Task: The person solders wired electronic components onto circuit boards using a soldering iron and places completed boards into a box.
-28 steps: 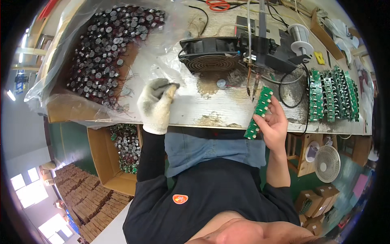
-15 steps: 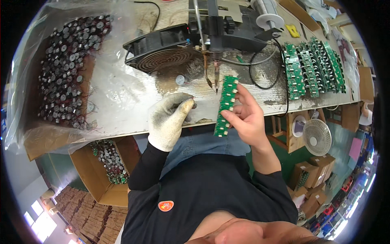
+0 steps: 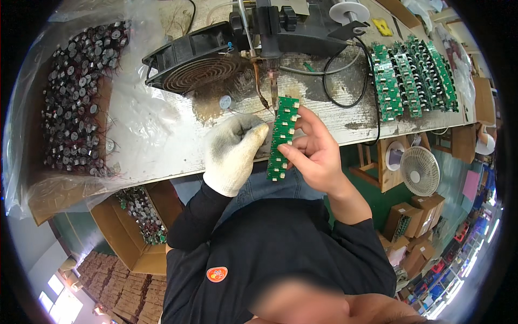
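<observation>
My right hand (image 3: pixel 315 151), bare, grips a long green circuit board (image 3: pixel 283 127) by its right edge, thumb on its face. The board stands nearly upright below the soldering iron (image 3: pixel 273 86), its upper end close to the tip. My left hand (image 3: pixel 234 151), in a whitish glove with grey stains, is closed in a pinch at the board's left edge. A thin wire (image 3: pixel 245 112) runs from a small round silver motor (image 3: pixel 225 101) on the table toward those fingertips; its end is hidden. A solder feed tube (image 3: pixel 260 89) angles down beside the iron.
A black fan (image 3: pixel 197 62) stands left of the iron, a solder spool (image 3: pixel 349 12) to its right. Several wired motors (image 3: pixel 75 92) fill a plastic-lined box at left. Rows of green boards (image 3: pixel 413 81) lie at right. A black cable (image 3: pixel 372 97) hangs over the table edge.
My left hand has come right, up to the board's left edge. The board has moved in under the iron's tip. The whole view has shifted slightly.
</observation>
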Tool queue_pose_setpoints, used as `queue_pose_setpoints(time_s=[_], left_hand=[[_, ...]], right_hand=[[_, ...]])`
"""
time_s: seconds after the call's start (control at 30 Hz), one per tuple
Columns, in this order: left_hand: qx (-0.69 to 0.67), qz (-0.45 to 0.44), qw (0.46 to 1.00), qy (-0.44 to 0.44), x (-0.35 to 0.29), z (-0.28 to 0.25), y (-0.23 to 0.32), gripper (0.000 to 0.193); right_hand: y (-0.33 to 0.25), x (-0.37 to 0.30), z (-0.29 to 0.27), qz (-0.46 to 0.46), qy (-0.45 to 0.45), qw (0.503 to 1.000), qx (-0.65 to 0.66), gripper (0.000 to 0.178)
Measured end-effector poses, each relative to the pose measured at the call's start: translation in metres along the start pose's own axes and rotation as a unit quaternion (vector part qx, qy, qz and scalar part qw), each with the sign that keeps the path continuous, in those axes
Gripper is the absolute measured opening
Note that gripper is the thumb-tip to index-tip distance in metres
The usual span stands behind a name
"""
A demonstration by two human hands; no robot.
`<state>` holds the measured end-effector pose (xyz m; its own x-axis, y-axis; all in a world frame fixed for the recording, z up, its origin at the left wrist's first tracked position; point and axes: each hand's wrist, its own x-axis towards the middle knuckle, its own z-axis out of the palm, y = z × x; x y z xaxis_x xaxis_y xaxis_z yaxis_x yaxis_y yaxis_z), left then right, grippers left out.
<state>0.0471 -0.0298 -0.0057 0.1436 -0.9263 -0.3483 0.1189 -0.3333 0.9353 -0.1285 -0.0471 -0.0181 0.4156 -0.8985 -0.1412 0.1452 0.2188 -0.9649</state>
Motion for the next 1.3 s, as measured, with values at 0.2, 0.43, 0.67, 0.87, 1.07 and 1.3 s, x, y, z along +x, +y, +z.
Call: queue_pose_setpoints(time_s=[0.2, 0.43, 0.67, 0.87, 1.07, 1.3], left_hand=[[-0.025, 0.004, 1.000, -0.012, 0.003, -0.001, 0.000, 0.017], [-0.031, 0.005, 0.999, -0.006, 0.005, -0.001, 0.003, 0.016], [-0.072, -0.025, 0.997, -0.004, 0.004, 0.002, 0.011, 0.015], [-0.036, -0.003, 0.999, 0.001, 0.004, 0.002, 0.006, 0.015], [-0.034, 0.004, 0.999, -0.006, 0.004, 0.002, 0.006, 0.014], [-0.059, -0.007, 0.998, 0.004, 0.005, 0.002, 0.000, 0.016]], right_hand=[[0.002, 0.001, 0.000, -0.024, -0.005, 1.000, -0.007, 0.068], [0.003, 0.002, 0.001, -0.026, 0.001, 1.000, -0.009, 0.070], [0.002, 0.002, 0.002, -0.044, 0.005, 0.999, -0.027, 0.071], [0.006, 0.001, 0.000, -0.036, 0.009, 0.999, -0.020, 0.070], [0.006, 0.002, 0.002, -0.042, 0.007, 0.999, -0.001, 0.070], [0.007, 0.003, 0.001, -0.059, 0.010, 0.998, -0.014, 0.070]])
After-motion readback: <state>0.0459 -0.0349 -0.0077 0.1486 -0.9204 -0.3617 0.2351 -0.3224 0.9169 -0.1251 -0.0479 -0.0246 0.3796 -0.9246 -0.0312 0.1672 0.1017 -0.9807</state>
